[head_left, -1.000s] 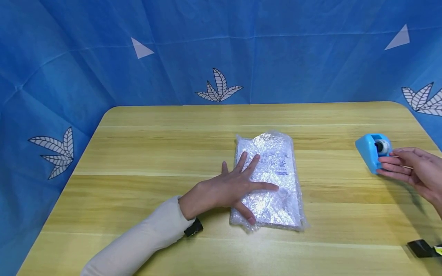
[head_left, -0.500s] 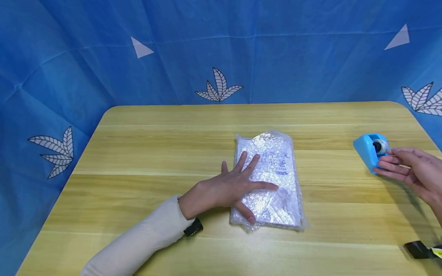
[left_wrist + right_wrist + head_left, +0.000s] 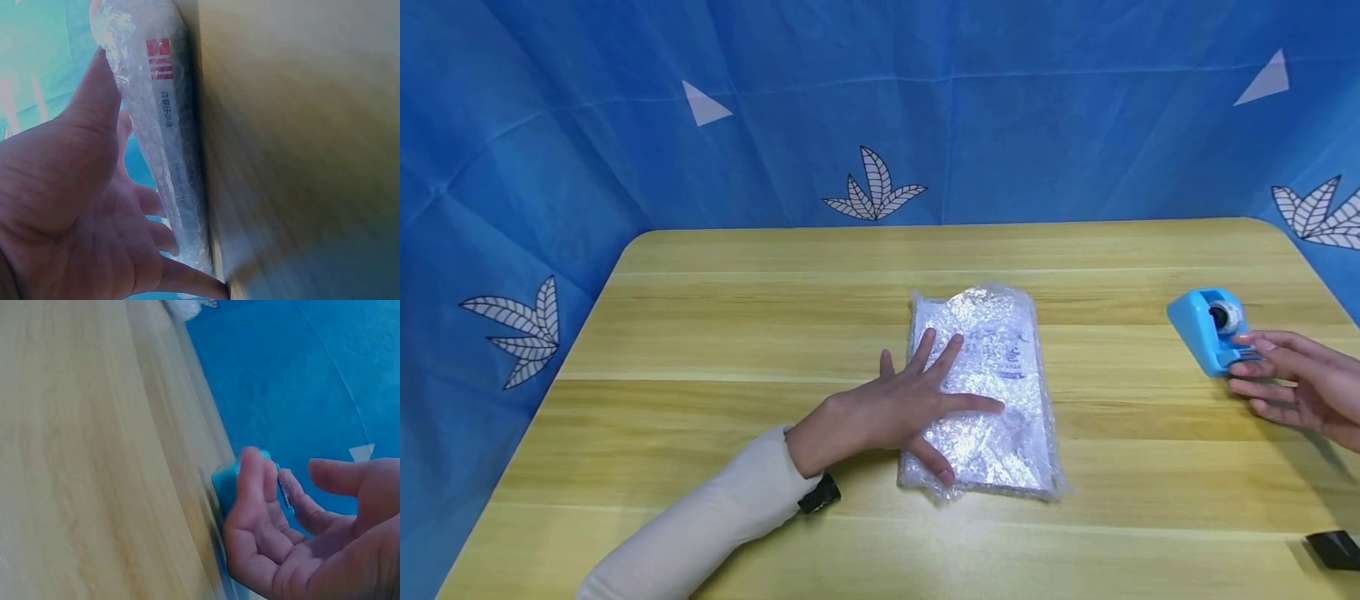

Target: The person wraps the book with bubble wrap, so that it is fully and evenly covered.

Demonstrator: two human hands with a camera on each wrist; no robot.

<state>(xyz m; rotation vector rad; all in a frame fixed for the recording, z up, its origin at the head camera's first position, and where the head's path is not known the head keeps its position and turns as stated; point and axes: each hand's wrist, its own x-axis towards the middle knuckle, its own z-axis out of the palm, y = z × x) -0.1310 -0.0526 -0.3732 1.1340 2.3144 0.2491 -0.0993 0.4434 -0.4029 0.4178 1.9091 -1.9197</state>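
Observation:
A flat book wrapped in bubble wrap (image 3: 992, 375) lies mid-table; a red mark and dark lettering show on its edge (image 3: 165, 94) in the left wrist view. Across its left half my left hand (image 3: 917, 408) rests with fingers spread wide, the smallest finger's tip reaching past the wrap. On the right stands a light blue tape dispenser (image 3: 1202, 337) with a roll of tape (image 3: 1225, 317). My right hand (image 3: 1300, 375) is at its front end, fingertips right by the serrated cutter (image 3: 284, 490). The right thumb (image 3: 337, 475) stands apart from the fingers, which bend loosely.
The wood-grain table (image 3: 737, 333) extends around both things. A blue cloth (image 3: 775, 108) with white leaf and triangle prints hangs behind and beside it. A black wrist-worn device (image 3: 820, 496) sits under the left sleeve, and another (image 3: 1333, 550) shows at the lower right.
The right hand has shifted slightly down and right along the dispenser's front, uncovering more of its front end, and its fingers have changed position. The left hand and the book stay put.

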